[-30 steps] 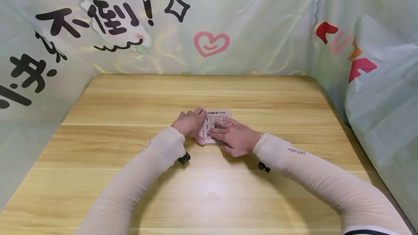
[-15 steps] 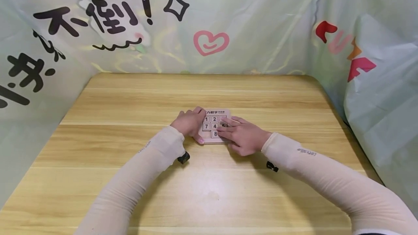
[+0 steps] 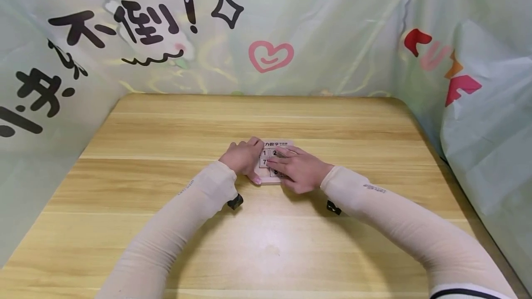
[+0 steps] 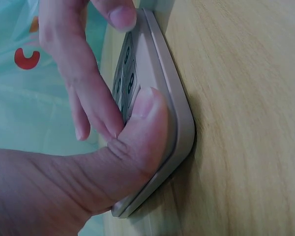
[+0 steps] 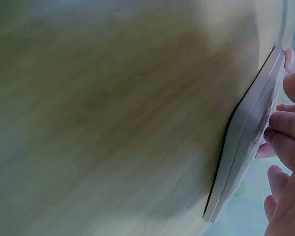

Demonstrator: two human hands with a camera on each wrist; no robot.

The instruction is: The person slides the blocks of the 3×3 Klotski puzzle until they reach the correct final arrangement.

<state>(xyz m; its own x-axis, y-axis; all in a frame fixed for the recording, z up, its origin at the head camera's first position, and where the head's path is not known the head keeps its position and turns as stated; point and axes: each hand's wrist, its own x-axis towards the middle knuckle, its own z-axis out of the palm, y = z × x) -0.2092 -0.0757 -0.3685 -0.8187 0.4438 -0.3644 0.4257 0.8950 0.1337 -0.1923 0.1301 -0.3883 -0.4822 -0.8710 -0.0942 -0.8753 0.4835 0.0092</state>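
A pale pink number sliding puzzle point(image 3: 269, 180) lies flat on the wooden table in the head view. My left hand point(image 3: 241, 157) grips its left side, and the left wrist view has the thumb point(image 4: 145, 123) pressed along the near corner of the frame. Over the tiles lies my right hand point(image 3: 305, 170), fingers extended, tips at the middle row beside the 7 tile point(image 3: 263, 162). Tiles 1 and 2 show in the top row. The 8 tile point(image 3: 275, 172) is at bottom middle, with a bare slot left of it. The right hand covers the right-hand tiles.
The light wooden table point(image 3: 166, 128) reaches around the puzzle on all sides. A pale green printed cloth point(image 3: 332, 36) with lettering and a pink heart hangs behind and at both sides. Each sleeved forearm has a small black device at the wrist.
The 8 tile slid right from bottom left to bottom middle. My right hand moved right with it, then back left over the middle row. My left hand kept its grip.
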